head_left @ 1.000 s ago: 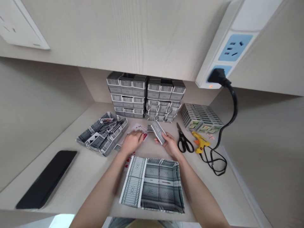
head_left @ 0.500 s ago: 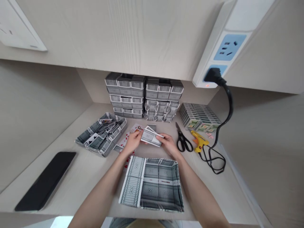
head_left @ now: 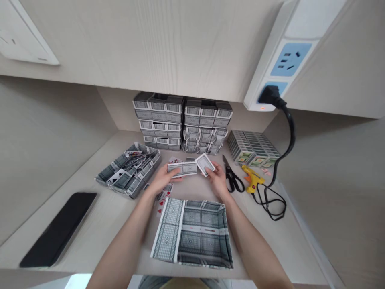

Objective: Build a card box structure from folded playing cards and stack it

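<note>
My left hand (head_left: 165, 177) pinches a long strip of joined playing cards (head_left: 188, 168), patterned backs facing up. Between the thumb and fingers of my right hand (head_left: 217, 177) is a folded playing-card piece (head_left: 205, 163) with a pale, framed face, tilted beside the strip's right end. Whether the two pieces touch I cannot tell. Just in front of me, between my forearms, lies an open box made of playing cards (head_left: 201, 237), with a flap on its left side. Loose playing cards (head_left: 164, 199), some face up, lie under and beside my left wrist.
Left stands a card-made tray (head_left: 136, 188) full of cards, with a black phone (head_left: 58, 229) nearer me. Stacked card boxes (head_left: 159, 116) line the back. To the right are black scissors (head_left: 233, 180), a yellow glue gun (head_left: 253, 179) with a looped cord, and packed card decks (head_left: 254, 148).
My hands have moved apart. The card pieces held together between them are now separate, the strip in my left hand and the smaller folded piece tilted up in my right.
</note>
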`<action>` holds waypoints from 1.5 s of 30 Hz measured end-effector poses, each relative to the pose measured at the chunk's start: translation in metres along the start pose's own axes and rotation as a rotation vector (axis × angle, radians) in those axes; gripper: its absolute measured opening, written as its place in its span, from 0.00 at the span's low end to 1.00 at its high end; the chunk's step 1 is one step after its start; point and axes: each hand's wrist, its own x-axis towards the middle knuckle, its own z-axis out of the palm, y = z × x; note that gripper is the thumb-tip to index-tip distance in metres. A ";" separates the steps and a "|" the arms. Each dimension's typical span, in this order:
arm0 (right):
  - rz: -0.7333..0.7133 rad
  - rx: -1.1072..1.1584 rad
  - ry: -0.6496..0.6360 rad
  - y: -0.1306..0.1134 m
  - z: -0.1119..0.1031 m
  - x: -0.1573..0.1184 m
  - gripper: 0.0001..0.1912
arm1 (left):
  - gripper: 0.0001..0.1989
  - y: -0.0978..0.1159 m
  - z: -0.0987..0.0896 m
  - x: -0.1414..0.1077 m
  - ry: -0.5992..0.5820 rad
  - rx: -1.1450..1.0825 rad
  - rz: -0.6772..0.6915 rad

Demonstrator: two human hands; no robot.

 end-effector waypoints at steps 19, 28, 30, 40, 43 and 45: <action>0.022 -0.324 -0.290 -0.006 0.002 -0.008 0.14 | 0.16 0.000 -0.007 0.004 0.115 -0.055 0.034; 0.030 -0.467 -0.315 0.001 -0.003 -0.004 0.11 | 0.21 0.003 -0.004 0.002 0.229 0.057 0.057; 0.049 -0.479 -0.334 0.001 -0.004 -0.004 0.11 | 0.21 0.003 -0.003 0.002 0.265 0.050 0.062; 0.125 -0.577 -0.445 -0.002 -0.010 -0.001 0.10 | 0.22 0.000 -0.007 0.004 0.235 0.100 0.071; 0.143 -0.584 -0.478 -0.003 -0.010 0.000 0.10 | 0.22 0.000 -0.006 0.003 0.212 0.135 0.066; 0.141 -0.564 -0.489 -0.002 -0.011 0.001 0.10 | 0.22 0.001 -0.005 0.002 0.198 0.140 0.064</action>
